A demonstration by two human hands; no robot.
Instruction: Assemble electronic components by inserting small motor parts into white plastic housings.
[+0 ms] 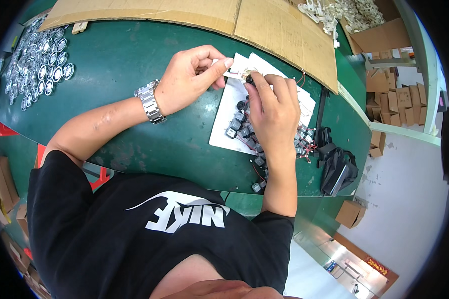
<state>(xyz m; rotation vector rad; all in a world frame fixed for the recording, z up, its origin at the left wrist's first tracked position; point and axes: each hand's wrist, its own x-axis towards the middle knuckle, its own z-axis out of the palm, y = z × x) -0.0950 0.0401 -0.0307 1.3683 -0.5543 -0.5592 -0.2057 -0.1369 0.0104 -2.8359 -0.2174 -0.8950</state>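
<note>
My left hand (190, 74), with a metal watch (150, 101) on its wrist, pinches a small white plastic piece (232, 75) between thumb and fingers. Close beside it, the thumb and index finger of my right hand (275, 107) are closed on a small black round part (250, 78) that meets the white piece. Fine wires show near that spot, but the fingers hide how the two join. Under my right hand lies a pile of small grey motors (237, 123) with black ends and red wires, partly on white sheets (221, 133) and partly on the green table.
Many clear round discs (49, 72) spread over the table's left end. A long cardboard sheet (194, 17) borders the far side. White plastic parts (361, 17) fill a box at the far right. A black bag (340, 169) lies on the table's right edge.
</note>
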